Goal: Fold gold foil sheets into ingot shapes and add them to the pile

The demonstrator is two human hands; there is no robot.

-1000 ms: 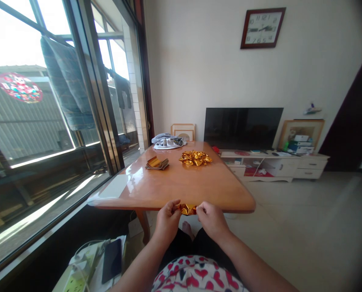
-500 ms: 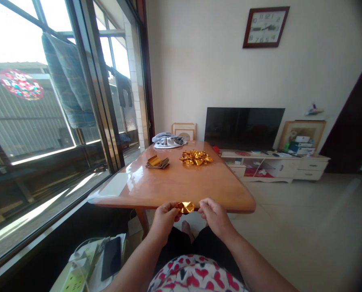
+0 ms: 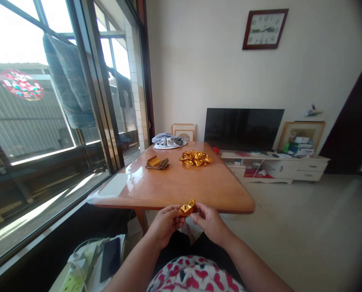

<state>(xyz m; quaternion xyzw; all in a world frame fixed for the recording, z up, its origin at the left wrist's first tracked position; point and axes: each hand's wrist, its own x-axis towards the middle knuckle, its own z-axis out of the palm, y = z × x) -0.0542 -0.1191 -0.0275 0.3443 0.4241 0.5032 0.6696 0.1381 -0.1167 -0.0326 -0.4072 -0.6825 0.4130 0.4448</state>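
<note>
By near edge of table [image 3: 195, 186]: gold foil pc [image 3: 187, 208], creased, btwn both hands.
L hand [image 3: 165, 223]: grip closed, thumb + fingers pinching foil's L end.
R hand [image 3: 210, 222]: thumb + fingertips at foil's R side; grip pinched or not, can't tell.
On table: gold foil heap [image 3: 195, 158], R of ctr; brown paper stack [image 3: 157, 163], L of heap; cloth bundle [image 3: 168, 140], far end.
</note>
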